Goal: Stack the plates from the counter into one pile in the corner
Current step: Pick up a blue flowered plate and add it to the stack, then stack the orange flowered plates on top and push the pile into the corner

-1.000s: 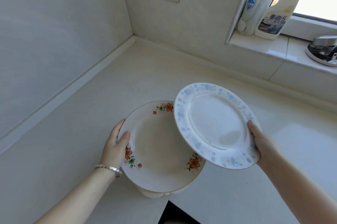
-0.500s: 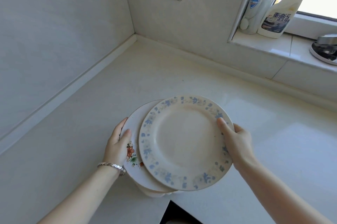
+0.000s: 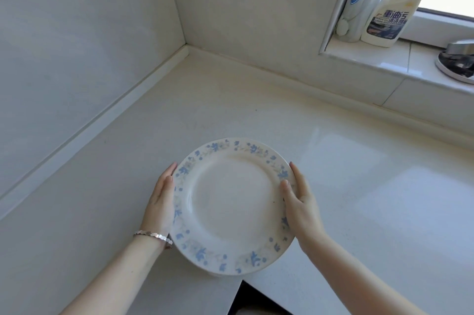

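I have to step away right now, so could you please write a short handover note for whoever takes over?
Left hand: flat against the left edge of the blue-flowered plate.
Right hand: thumb on its right rim, gripping.
The plate lies level near the counter's front edge; something white peeks out beneath it, otherwise hidden.
Done: this plate is on top.
To do: probably slide it all into the wall corner; no other plates in view.
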Tool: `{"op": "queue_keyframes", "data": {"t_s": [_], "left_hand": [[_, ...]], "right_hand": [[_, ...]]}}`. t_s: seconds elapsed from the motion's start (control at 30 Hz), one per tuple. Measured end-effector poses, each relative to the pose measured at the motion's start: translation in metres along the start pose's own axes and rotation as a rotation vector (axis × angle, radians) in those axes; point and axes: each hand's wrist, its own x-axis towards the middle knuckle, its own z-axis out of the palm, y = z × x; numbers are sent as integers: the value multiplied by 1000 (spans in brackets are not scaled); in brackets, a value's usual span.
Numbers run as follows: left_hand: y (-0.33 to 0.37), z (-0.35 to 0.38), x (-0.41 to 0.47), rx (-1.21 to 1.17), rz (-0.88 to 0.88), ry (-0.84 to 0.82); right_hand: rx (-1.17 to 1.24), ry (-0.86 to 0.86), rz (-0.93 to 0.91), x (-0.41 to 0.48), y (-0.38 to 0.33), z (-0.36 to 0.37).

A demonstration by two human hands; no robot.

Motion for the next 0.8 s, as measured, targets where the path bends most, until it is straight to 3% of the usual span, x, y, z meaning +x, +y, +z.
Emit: {"op": "queue_keyframes", "data": {"t_s": [0.17,0.33,0.4,0.5,0.57,0.63,0.8], "left_hand": [[-2,4,0,175,98,46],[8,2,4,802,143,-3],[17,13,3,1049,328,32],[33,49,-7,1030,627,-11],[54,89,-31,878,667,-161],[69,137,-56,762,588,-364],[68,278,-116,886,510,-818]], "right_hand": [[83,-40,57,10,-4,-2],[38,-170,64,10,-4,-16],[-3,-207,84,10,-5,-30],[-52,-225,154,12,0,-63],[-118,-227,208,12,8,-95],[-179,-217,245,10,22,-135],[-191,-99,337,-9,62,-264]]}}
